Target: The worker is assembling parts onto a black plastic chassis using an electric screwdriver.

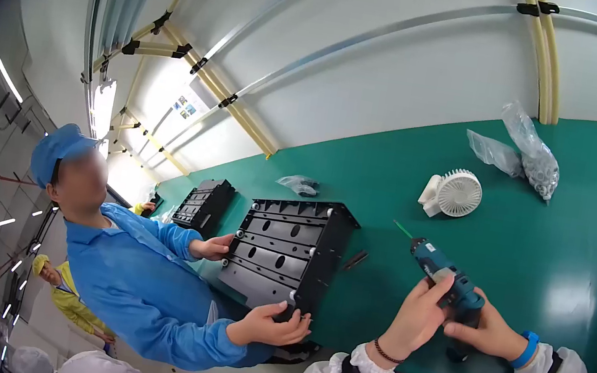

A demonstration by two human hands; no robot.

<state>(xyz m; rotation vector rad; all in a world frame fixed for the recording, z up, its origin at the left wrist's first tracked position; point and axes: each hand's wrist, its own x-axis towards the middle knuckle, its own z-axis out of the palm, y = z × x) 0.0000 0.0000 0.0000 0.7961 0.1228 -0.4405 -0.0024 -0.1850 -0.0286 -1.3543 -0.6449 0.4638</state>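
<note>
A teal and black cordless screwdriver (453,287) with a long thin green bit is held in both hands above the green table, the bit facing the far left. My left hand (408,320), with a dark beaded bracelet at the wrist, closes on the tool's body, its thumb on top. My right hand (494,336), with a blue wristband, wraps round the handle. To the left, a black slotted panel or housing (282,242) with white round pieces along its edges stands on the table. A co-worker in blue holds it by its near side with two hands.
On the green table (374,298) a white handheld fan (459,193) lies beyond the screwdriver. Clear plastic bags of small parts (540,172) are at the far right. A small dark tool (355,260) lies beside the black housing. Another black housing (205,203) stands farther left.
</note>
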